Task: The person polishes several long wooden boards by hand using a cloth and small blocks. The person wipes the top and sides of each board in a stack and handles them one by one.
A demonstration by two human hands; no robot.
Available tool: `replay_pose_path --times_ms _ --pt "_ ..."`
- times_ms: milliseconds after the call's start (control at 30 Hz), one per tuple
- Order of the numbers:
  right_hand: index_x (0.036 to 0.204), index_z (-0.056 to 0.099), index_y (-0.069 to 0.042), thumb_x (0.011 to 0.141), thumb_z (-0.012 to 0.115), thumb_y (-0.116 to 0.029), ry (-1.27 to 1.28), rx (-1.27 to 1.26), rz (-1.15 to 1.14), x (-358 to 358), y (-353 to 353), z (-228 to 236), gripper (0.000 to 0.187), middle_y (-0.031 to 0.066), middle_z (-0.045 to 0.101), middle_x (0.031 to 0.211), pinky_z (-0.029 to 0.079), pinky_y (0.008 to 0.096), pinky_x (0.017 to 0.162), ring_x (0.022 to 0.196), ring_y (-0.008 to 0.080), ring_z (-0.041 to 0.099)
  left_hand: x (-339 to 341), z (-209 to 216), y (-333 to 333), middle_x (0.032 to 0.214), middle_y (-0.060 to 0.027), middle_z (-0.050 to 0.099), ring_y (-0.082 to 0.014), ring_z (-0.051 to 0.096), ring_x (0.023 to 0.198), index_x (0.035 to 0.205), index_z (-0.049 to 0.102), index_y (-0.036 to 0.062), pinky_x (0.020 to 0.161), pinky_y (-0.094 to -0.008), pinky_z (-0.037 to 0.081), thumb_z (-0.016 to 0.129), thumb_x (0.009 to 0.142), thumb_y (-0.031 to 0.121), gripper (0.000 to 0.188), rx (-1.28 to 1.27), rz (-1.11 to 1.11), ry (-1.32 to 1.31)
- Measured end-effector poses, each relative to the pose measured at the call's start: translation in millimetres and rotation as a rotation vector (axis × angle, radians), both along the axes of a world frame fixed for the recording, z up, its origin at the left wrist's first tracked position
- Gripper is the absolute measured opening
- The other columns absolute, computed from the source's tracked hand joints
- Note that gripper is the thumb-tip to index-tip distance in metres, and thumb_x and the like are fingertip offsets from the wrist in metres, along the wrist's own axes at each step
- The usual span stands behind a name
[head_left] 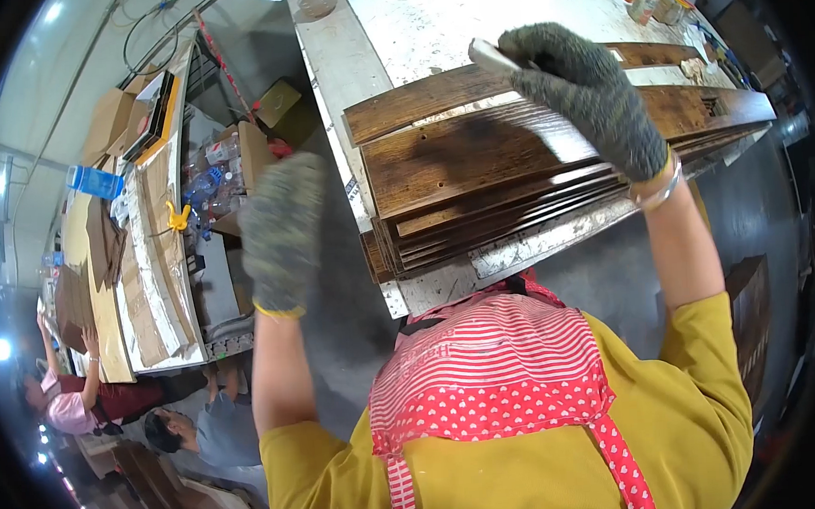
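Note:
Both my hands wear dark grey-green knitted gloves. My right hand (588, 97) is raised over the stacked boards, its fingers closed on a small pale flat piece (492, 57) that sticks out past the fingertips; I cannot make out its exact kind. Below it lies a stack of dark brown stained wooden boards (476, 155), curved along one edge, with small holes and a slot at the right end. Another brown board (431, 96) lies just behind the stack. My left hand (285, 233) is off the table's left side, blurred by motion, its fingers not clear.
A white, paint-marked worktable (325, 84) carries the boards, with jars (652, 2) at the far right. Leftward stands another table holding cardboard (146, 277), a yellow clamp (178, 216) and a blue container (96, 181). Two people (74, 392) are at the lower left.

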State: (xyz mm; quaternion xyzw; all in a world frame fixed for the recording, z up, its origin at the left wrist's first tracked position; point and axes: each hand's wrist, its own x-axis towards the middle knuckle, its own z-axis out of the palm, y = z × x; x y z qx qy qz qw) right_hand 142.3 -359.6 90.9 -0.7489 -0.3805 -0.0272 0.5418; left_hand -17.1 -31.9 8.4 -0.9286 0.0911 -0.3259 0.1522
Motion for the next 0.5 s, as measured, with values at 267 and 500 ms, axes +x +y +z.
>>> replay_pose_path --times_ms 267,500 --pt "0.109 0.069 -0.004 0.087 0.064 -0.008 -0.368 -0.382 0.699 11.7 105.7 12.3 0.023 0.0117 0.064 0.106 0.05 0.0328 0.09 0.097 0.0266 0.062 27.2 22.8 -176.5 0.133 -0.0133 0.053 -0.0322 0.048 0.125 0.133 0.054 0.0141 0.103 -0.0524 0.035 0.06 0.085 0.05 0.06 -0.409 -0.266 0.346" --pt "0.107 0.069 -0.005 0.077 0.065 0.002 -0.169 -0.575 0.973 12.0 130.0 22.4 0.032 0.0131 0.063 0.118 0.048 0.0367 0.094 0.108 0.0274 0.06 33.3 23.5 -178.7 0.133 -0.0166 0.054 -0.0345 0.048 0.127 0.13 0.056 0.0091 0.109 -0.0533 0.031 0.059 0.085 0.049 0.06 -0.497 -0.282 0.405"
